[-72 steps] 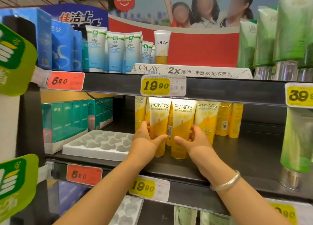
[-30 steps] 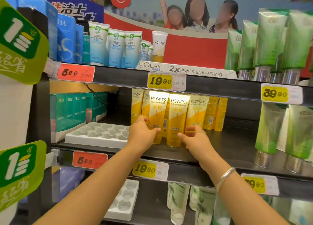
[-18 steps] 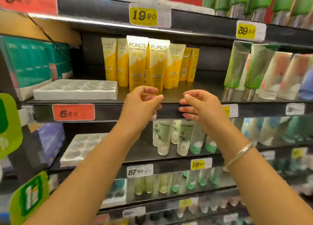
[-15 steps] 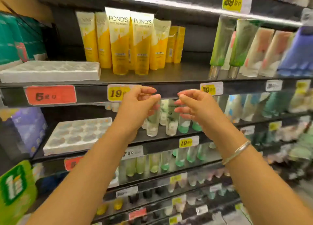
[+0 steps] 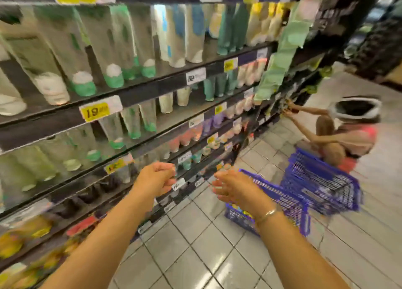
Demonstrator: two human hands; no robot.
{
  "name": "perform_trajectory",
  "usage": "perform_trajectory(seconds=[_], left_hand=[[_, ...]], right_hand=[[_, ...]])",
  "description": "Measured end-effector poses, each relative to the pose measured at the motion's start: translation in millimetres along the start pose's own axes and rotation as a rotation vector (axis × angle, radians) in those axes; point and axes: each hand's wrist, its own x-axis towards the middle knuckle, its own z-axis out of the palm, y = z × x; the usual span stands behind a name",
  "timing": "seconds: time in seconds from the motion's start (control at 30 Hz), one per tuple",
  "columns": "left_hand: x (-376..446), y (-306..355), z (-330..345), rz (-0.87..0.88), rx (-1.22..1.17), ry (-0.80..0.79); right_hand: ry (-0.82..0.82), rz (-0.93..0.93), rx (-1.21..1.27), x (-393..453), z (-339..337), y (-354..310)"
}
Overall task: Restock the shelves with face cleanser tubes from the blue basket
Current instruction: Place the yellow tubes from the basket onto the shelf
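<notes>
A blue basket [image 5: 289, 204] stands on the tiled floor to the right, with yellow items showing low through its wall. My right hand [image 5: 235, 187] hangs above the basket's near-left edge, fingers loosely extended and holding nothing. My left hand [image 5: 156, 177] is in front of the lower shelves, its fingers curled and empty. The shelves [image 5: 139, 88] at left hold rows of green-and-white cleanser tubes [image 5: 113, 71], blurred by motion. The yellow tubes from the upper shelf are out of view.
A second blue basket [image 5: 322, 180] sits farther right on the floor. A person [image 5: 348, 134] crouches beside it, reaching into the lower shelves. Grey floor tiles [image 5: 206, 256] spread below my arms. Price tags [image 5: 97, 111] line the shelf edges.
Both hands let go of the yellow tubes and drew back from the shelf. My view swung down and right, bringing the floor and the blue baskets into sight.
</notes>
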Motion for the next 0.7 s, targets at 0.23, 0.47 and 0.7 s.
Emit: perform_trajectory(seconds=[0.23, 0.47, 0.7], left_hand=[[21.3, -57.1, 139.6, -0.200, 0.069, -0.128], [56.0, -88.5, 285.0, -0.274, 0.136, -0.189], [113.2, -136.2, 383.4, -0.399, 0.259, -0.253]], right_hand=[[0.216, 0.198, 0.287, 12.1, -142.8, 84.1], [0.388, 0.302, 0.387, 49.0, -290.8, 125.7], [0.493, 0.466, 0.398, 99.5, -404.7, 168.8]])
